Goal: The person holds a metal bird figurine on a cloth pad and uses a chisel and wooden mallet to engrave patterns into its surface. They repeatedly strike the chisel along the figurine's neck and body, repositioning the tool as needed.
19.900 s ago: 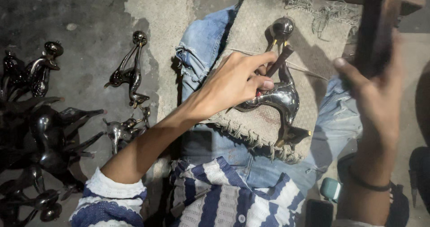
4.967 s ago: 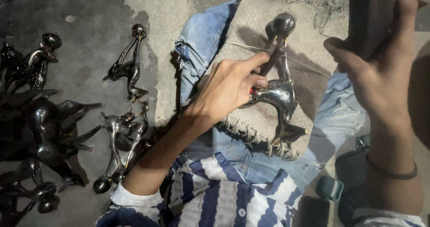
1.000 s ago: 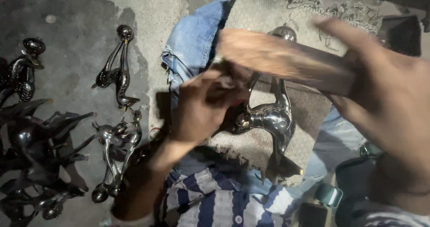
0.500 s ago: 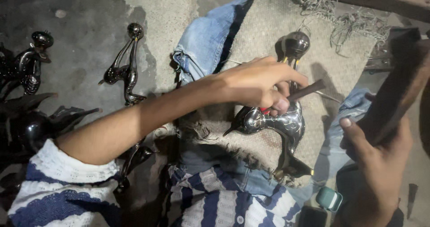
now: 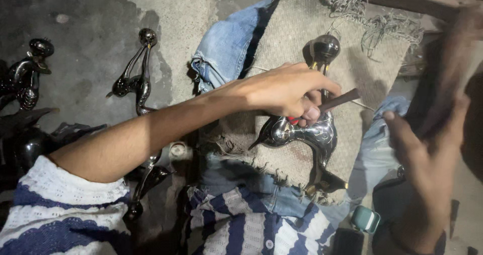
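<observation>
Raised right hand (image 5: 432,154) — metal bird (image 5: 307,134) under left grip (image 5: 289,91)

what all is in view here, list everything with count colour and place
metal figure: one, shiny silver-black with gold lines, on the burlap mat on the lap
burlap mat: one, tan, frayed edges, across the jeans
small tool: one, dark tip, red bit at the grip, tip on the figure
wooden block: one, brown, blurred, at right
finished figures: several, dark and shiny, on the grey floor at left
teal object: one, bottom right, kind unclear
jeans: blue, under the mat
striped top: blue and white, bottom
left hand: grips the small tool, rests on the figure
right hand: holds the wooden block
</observation>
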